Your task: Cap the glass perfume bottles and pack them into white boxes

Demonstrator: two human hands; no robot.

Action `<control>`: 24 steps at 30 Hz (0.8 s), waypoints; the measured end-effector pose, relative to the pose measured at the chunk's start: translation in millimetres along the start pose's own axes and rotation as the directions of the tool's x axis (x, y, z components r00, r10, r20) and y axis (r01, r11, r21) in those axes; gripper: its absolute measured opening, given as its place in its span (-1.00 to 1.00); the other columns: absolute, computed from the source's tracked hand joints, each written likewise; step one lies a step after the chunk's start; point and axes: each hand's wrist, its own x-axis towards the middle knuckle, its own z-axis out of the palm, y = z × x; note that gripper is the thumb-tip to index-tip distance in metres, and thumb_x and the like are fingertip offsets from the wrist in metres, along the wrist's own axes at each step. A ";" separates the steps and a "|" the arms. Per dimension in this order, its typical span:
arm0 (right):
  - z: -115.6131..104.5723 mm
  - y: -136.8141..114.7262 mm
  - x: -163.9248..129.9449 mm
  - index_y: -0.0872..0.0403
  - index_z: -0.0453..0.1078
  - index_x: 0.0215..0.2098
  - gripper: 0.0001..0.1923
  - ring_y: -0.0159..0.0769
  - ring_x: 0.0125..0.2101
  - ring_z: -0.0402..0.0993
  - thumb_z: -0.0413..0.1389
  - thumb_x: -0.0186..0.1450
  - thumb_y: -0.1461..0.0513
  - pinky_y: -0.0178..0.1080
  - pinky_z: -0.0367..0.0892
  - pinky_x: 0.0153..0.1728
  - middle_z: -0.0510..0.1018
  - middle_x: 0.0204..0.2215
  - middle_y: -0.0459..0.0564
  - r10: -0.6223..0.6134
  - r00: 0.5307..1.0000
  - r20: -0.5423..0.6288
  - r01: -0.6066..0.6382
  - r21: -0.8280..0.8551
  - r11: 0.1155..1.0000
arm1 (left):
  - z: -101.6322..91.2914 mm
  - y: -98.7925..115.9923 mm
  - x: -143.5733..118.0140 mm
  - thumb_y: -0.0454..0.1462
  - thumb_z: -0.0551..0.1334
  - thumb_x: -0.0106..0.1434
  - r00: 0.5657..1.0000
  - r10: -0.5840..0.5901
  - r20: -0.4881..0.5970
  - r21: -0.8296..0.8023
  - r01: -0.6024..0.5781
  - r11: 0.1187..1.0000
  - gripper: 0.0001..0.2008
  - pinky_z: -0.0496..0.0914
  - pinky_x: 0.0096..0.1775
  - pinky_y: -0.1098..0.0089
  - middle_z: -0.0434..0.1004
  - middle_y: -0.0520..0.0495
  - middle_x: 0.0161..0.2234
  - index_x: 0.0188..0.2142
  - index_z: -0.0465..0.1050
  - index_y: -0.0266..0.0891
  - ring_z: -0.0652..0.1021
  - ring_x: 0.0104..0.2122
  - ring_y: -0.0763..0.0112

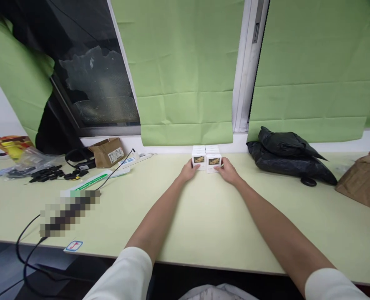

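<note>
Near the back of the table, small white boxes stand close together in two columns. The front left box [199,167] and the front right box [214,169] each have a dark picture with a gold pattern on the front. My left hand [188,171] grips the left column from its outer side, thumb on the front face. On the other side, my right hand [229,171] holds the right column the same way, its thumb at the front box's edge. The fingers of both hands are partly hidden behind the boxes.
To the right lie black plastic bags [293,156], a small black round object [308,181] and a brown carton [364,182]. At left are an open cardboard box [107,153], black straps [47,173], cables and a blurred-out dark object [70,213]. Green curtains [187,75] hang behind.
</note>
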 end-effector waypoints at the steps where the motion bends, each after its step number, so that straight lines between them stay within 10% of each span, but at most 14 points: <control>1: 0.1 1.5 0.5 -0.02 0.25 -0.10 -0.72 -0.25 -0.30 0.45 0.14 0.35 0.02 -0.15 0.36 -0.20 0.47 -0.08 -0.01 -0.006 1.000 -0.003 0.006 -0.002 1.000 | -0.4 -0.7 0.7 -0.04 0.29 0.37 1.000 -0.001 0.003 0.004 0.001 1.000 -0.45 0.41 0.19 0.15 0.56 -0.17 0.19 0.27 0.36 -0.17 0.56 0.15 0.04; 11: 16.7 8.9 13.4 0.09 0.22 0.18 -0.45 -0.17 -0.21 0.52 0.16 0.33 0.01 -0.08 0.41 -0.09 0.42 0.11 0.20 0.091 0.990 -0.108 -0.097 -0.057 0.994 | -2.6 0.6 1.3 -0.02 0.29 0.35 1.000 -0.009 0.029 0.033 0.009 0.999 -0.47 0.42 0.18 0.15 0.59 -0.14 0.17 0.25 0.39 -0.13 0.56 0.15 0.01; 24: 19.3 4.8 13.6 0.09 0.46 0.05 -0.61 0.03 0.04 0.44 0.01 0.48 0.00 -0.04 0.31 0.09 0.52 -0.03 0.23 0.049 0.998 0.029 -0.040 -0.261 0.965 | 0.2 0.3 -1.2 0.11 0.27 0.33 0.998 -0.038 0.050 0.170 0.029 0.985 -0.29 0.42 0.11 0.15 0.58 -0.28 0.16 0.32 0.23 -0.18 0.58 0.12 -0.05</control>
